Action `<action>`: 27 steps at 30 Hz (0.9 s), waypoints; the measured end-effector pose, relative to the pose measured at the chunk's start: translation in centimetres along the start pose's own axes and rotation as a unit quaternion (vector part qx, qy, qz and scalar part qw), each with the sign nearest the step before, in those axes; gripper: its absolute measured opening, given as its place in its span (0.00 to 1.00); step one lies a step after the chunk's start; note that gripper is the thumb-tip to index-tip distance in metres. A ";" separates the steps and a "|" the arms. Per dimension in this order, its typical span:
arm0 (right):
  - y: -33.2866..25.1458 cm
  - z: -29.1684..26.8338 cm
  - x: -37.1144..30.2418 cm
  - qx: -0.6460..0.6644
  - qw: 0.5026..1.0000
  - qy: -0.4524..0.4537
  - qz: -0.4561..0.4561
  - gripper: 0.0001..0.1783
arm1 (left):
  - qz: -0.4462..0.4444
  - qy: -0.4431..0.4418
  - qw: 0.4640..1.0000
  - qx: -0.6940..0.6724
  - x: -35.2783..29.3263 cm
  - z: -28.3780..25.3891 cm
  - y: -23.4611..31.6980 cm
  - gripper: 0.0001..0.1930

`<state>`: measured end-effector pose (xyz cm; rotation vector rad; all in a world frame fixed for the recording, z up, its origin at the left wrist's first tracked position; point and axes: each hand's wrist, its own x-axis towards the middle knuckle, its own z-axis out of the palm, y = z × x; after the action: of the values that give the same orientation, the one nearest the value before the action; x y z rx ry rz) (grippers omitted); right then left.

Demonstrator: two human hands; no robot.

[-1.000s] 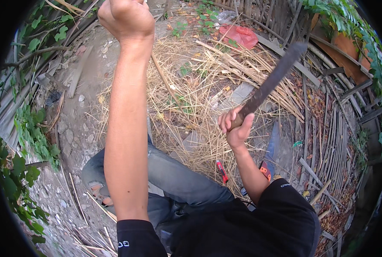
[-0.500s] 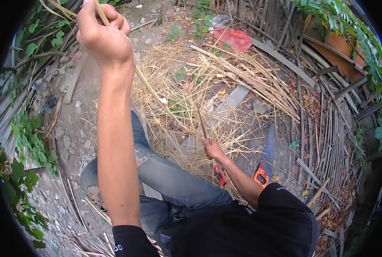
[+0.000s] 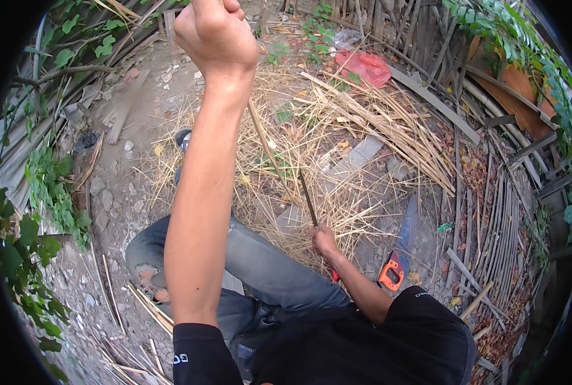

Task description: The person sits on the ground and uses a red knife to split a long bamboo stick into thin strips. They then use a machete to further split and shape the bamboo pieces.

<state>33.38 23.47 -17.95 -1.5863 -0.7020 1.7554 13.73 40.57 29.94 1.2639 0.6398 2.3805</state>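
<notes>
My left hand (image 3: 218,38) is raised high at the top of the view, its fingers closed around a long, thin bamboo strip (image 3: 261,131). From there the strip slants down toward the middle of the ground. Lower and to the right, my right hand (image 3: 325,241) grips a knife by its handle, which the fingers hide. Its narrow dark blade (image 3: 309,200) points up and away, close beside the lower end of the strip; whether they touch I cannot tell. Bamboo shavings (image 3: 337,218) lie loosely beneath both. A small red item (image 3: 335,276) is mostly hidden by my right forearm.
A handsaw (image 3: 392,272) with an orange handle lies right of my right forearm. Beyond it is a heap of split bamboo strips (image 3: 389,125), with a red plastic bag (image 3: 364,68) behind. Wooden fencing (image 3: 421,38) and leafy vines (image 3: 48,192) border the ground.
My left hand has moved right and slightly up with the bamboo strip. My right hand has drawn back toward me, bringing the knife along. The red item is now more covered by my forearm.
</notes>
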 end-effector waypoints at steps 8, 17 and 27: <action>2.6 -1.4 4.9 -0.197 0.974 0.058 0.094 0.33 | 0.133 0.042 0.979 0.149 0.7 1.4 -1.6 0.32; -24.0 1.5 -4.0 0.125 0.887 -0.055 -0.441 0.34 | 0.161 0.071 0.958 0.228 1.0 1.5 -2.5 0.32; 0.4 -0.2 2.7 -0.107 0.981 0.013 0.164 0.32 | 0.211 0.159 0.948 0.176 1.2 4.6 -2.2 0.31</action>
<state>33.43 25.31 -20.03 -1.9593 -0.6638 1.9391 17.19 44.00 31.84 1.2643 1.0159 2.9645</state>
